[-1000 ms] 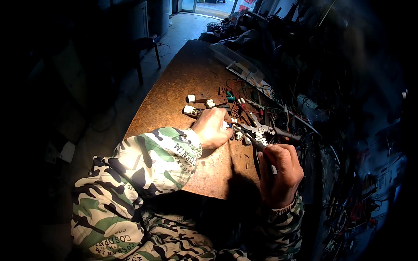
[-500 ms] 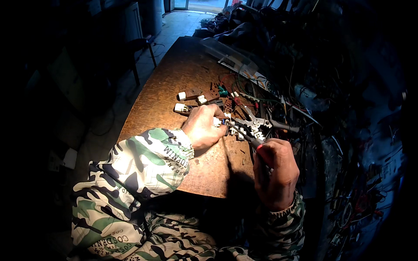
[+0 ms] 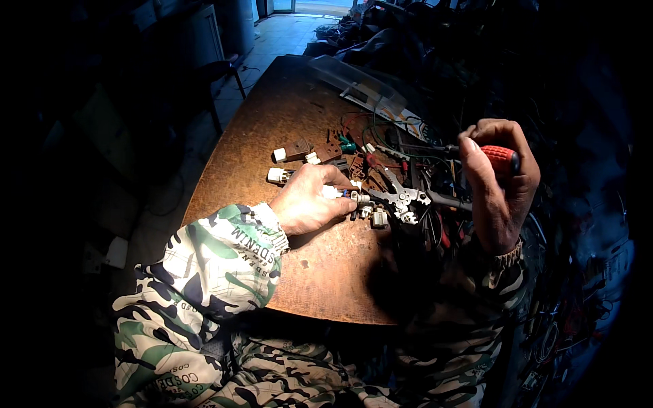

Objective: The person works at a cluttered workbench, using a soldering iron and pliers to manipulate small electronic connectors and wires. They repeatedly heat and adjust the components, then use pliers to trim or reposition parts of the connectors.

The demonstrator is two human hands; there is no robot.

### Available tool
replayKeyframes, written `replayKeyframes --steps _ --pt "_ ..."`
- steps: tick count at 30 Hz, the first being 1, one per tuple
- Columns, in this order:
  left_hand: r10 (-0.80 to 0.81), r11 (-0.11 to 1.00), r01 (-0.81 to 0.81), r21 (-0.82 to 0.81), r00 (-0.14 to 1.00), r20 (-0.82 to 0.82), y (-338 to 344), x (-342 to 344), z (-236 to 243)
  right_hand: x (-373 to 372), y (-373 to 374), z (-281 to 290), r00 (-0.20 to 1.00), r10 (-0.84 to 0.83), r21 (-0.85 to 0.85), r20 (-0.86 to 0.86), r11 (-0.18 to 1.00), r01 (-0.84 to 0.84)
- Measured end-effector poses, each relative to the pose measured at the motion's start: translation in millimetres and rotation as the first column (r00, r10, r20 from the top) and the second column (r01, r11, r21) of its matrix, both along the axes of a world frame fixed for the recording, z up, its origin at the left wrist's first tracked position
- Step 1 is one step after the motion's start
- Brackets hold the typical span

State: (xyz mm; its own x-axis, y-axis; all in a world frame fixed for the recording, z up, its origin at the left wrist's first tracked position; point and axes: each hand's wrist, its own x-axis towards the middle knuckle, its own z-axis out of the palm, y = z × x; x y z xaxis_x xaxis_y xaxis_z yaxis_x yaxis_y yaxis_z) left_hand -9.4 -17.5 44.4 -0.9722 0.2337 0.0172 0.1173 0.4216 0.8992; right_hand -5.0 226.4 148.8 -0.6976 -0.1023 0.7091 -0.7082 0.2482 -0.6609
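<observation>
Between the thumb and fingers of my left hand [image 3: 305,204], just above the wooden table, is a small white connector [image 3: 331,192] with a bit of blue; the fingers hide part of it. My right hand [image 3: 502,190] is raised at the right, closed round the red handle of a screwdriver [image 3: 498,158]. Its dark shaft points left, over the cluttered side of the table and apart from the connector. Beside my left fingertips lie several small white pieces, among them a white block [image 3: 379,217]. Grey metal wire strippers [image 3: 406,197] rest just beyond them.
Brown blocks with white ends [image 3: 294,150] lie past my left hand, with a small green piece [image 3: 347,144] near them. A clear plastic cover [image 3: 357,83] lies farther back. Tangled wires and dark clutter fill the right side. A dark chair [image 3: 216,71] stands beyond the table's left edge.
My right hand has lifted the screwdriver away from the connector, up and to the right, turning its handle outward. My left hand has shifted slightly left and keeps its hold.
</observation>
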Motion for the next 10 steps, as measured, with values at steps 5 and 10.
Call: replayKeyframes --steps 5,10 --pt "0.008 0.998 -0.008 0.055 1.000 -0.006 8.0 1.7 -6.2 -17.8 -1.2 -41.4 0.978 0.004 0.583 -0.206 0.804 0.119" --pt "-0.005 0.997 0.007 0.077 1.000 -0.019 7.6 4.4 -6.1 -19.7 -0.7 -67.3 1.000 0.021 0.795 -0.003 0.606 -0.010"
